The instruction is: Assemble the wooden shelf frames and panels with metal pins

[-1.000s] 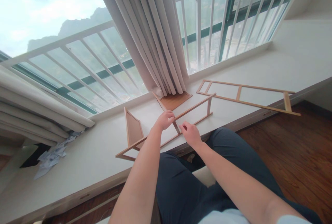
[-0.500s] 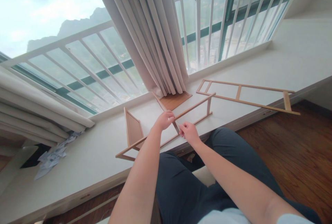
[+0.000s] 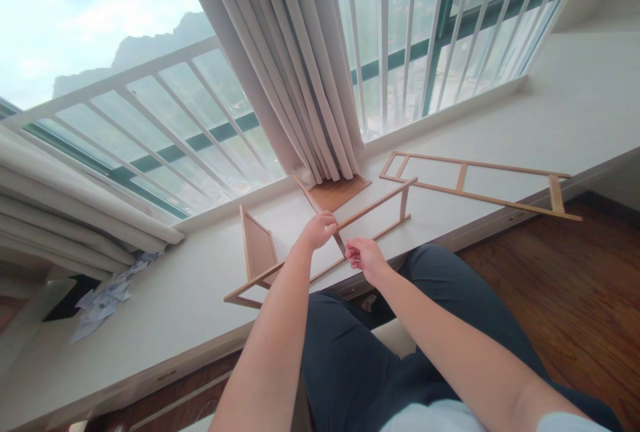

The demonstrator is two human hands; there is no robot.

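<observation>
A wooden frame (image 3: 377, 208) with attached panels stands on the white sill in front of me. My left hand (image 3: 320, 229) is closed around its upper rail near the middle crossbar. Just right of it, my right hand (image 3: 367, 259) pinches a thin silvery hex key, its end close to the joint below the rail; most of it is hidden by the fingers. One wooden panel (image 3: 261, 249) rises at the frame's left part. Another panel (image 3: 337, 193) lies behind the frame, partly under the curtain.
A second, ladder-like wooden frame (image 3: 461, 177) lies on the sill (image 3: 195, 272) to the right. Curtains (image 3: 285, 65) hang before the railed window. Crumpled papers (image 3: 103, 302) lie at the left beside a black item (image 3: 63, 300). Wooden floor (image 3: 530, 279) shows at the lower right.
My right hand has turned very slightly around the tool near the joint. My left hand stays on the rail, and the frames lie as before.
</observation>
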